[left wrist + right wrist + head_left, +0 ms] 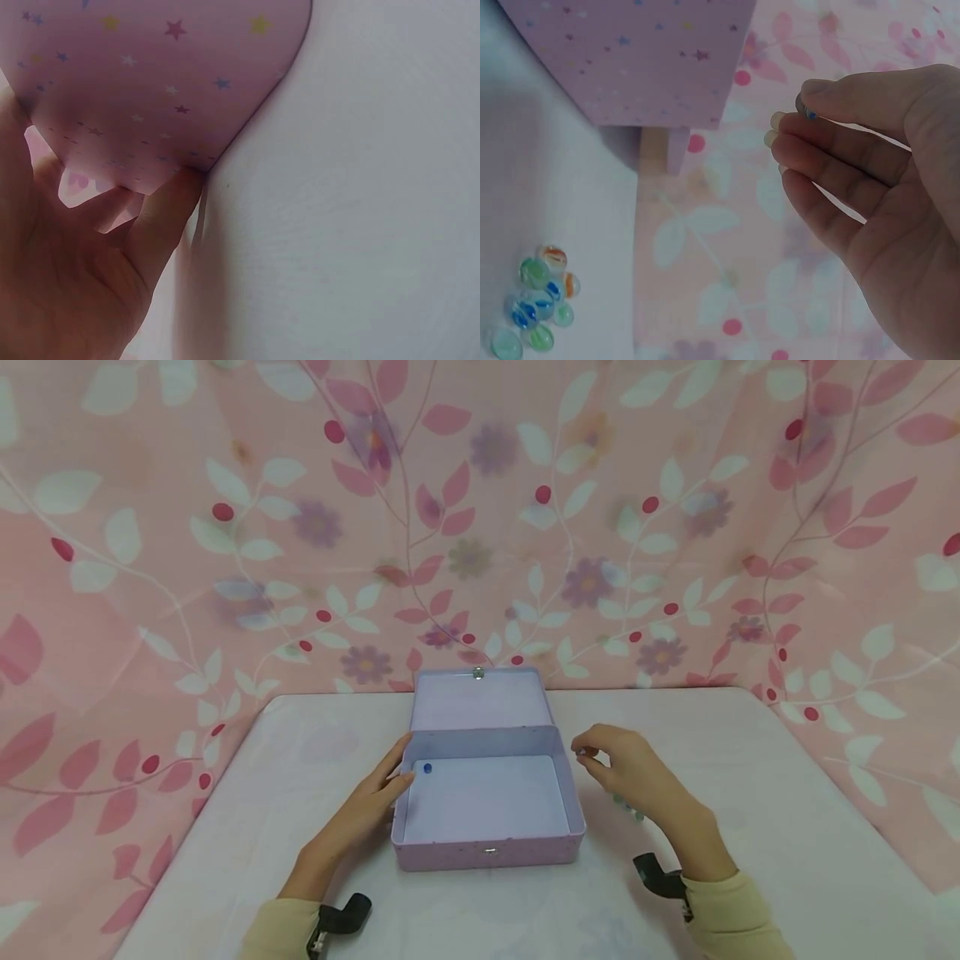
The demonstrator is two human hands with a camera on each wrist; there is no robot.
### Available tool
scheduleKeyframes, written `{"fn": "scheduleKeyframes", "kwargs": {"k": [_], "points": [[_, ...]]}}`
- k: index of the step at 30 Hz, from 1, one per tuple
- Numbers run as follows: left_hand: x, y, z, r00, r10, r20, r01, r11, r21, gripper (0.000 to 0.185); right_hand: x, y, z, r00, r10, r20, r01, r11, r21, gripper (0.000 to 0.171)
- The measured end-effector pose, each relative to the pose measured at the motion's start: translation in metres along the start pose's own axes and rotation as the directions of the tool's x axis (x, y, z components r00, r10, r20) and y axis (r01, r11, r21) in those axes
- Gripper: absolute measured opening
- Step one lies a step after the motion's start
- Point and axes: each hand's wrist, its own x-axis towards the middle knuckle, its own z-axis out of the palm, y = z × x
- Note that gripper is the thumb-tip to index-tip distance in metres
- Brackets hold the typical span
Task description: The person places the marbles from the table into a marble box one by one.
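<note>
An open lilac tin box (487, 853) with small stars on its walls stands on a white table (787, 827), its lid (480, 702) tilted back. One blue marble (427, 768) lies in its near-left inner corner. My left hand (378, 793) lies with straight fingers against the box's left wall (165, 82); in the left wrist view the left hand (105, 247) touches that wall. My right hand (582, 753) hovers just right of the box's rim and pinches a small marble (808, 113) between thumb and fingertips; the right wrist view shows the right hand (799, 109) above the table.
A small heap of glass marbles (538, 309) lies on the table right of the box, partly hidden under my right hand in the head view (633, 812). A pink floral cloth (225, 527) hangs behind and around the table.
</note>
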Motion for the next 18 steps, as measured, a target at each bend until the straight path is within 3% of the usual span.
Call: {"fn": "scheduleKeyframes", "kwargs": {"k": [18], "points": [[-0.001, 0.001, 0.001, 1.000, 0.007, -0.004, -0.007, 1.000, -0.002, 0.061, 0.004, -0.027, 0.032, 0.992, -0.079, 0.094, 0.078, 0.997, 0.011, 0.019]]}}
